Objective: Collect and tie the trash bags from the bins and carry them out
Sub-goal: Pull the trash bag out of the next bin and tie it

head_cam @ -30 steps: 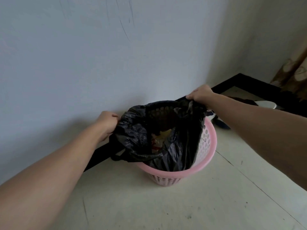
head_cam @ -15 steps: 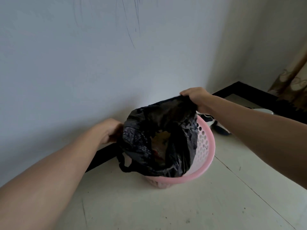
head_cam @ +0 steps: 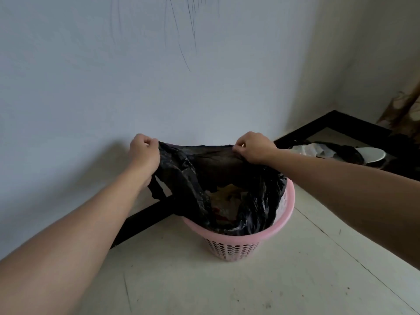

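L hand (head_cam: 143,153): fingers curled, pinching far-left edge of black bag (head_cam: 197,178).
R hand (head_cam: 255,147): pinching far-right edge, same rim.
Bag: far rim pulled taut betw. hands, above pink bin (head_cam: 238,241); lower part inside bin; one handle loop hangs left.
Contents: scraps visible inside, unclear.
Bin: on pale floor (head_cam: 272,287), near wall (head_cam: 159,87).

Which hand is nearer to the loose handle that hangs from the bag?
Left. The left hand grips the bag just above the handle; the right hand grips the rim across the opening.
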`<action>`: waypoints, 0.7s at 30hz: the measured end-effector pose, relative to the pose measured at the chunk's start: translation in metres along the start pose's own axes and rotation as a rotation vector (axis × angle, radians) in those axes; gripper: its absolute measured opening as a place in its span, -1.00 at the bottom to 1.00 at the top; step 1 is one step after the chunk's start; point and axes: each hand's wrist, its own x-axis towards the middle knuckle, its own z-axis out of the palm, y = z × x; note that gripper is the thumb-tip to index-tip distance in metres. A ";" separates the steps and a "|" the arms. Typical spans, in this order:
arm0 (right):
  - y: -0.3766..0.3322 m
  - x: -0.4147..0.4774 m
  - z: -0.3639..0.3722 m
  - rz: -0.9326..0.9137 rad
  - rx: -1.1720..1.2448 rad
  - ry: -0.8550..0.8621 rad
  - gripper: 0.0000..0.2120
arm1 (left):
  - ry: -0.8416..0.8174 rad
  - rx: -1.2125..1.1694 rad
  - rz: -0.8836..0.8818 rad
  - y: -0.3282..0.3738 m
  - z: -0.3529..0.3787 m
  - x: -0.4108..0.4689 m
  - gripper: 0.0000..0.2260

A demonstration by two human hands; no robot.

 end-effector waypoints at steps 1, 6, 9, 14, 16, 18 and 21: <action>-0.002 0.001 -0.001 -0.005 -0.003 0.090 -0.77 | -0.042 -0.048 0.001 0.008 -0.005 0.001 -0.92; -0.002 0.004 -0.034 0.041 -0.010 0.082 -0.73 | -0.689 0.161 -0.049 0.043 -0.044 0.000 -0.52; 0.001 -0.013 -0.048 0.131 -0.265 -0.346 -0.51 | -0.822 0.745 0.017 0.053 -0.067 -0.002 -0.50; 0.025 -0.038 -0.074 0.313 -0.235 -0.539 -0.79 | -0.884 0.346 -0.091 0.066 -0.080 -0.008 -0.78; 0.029 -0.038 -0.081 0.335 0.127 -0.468 -0.85 | -0.926 -0.056 -0.149 0.077 -0.080 -0.014 -0.71; 0.022 -0.035 -0.088 0.355 0.570 -0.333 -0.81 | -0.909 -0.311 -0.104 0.089 -0.075 -0.023 -0.69; -0.005 -0.036 -0.104 0.330 1.017 -0.127 -0.77 | -0.765 -0.548 -0.010 0.112 -0.069 -0.033 -0.72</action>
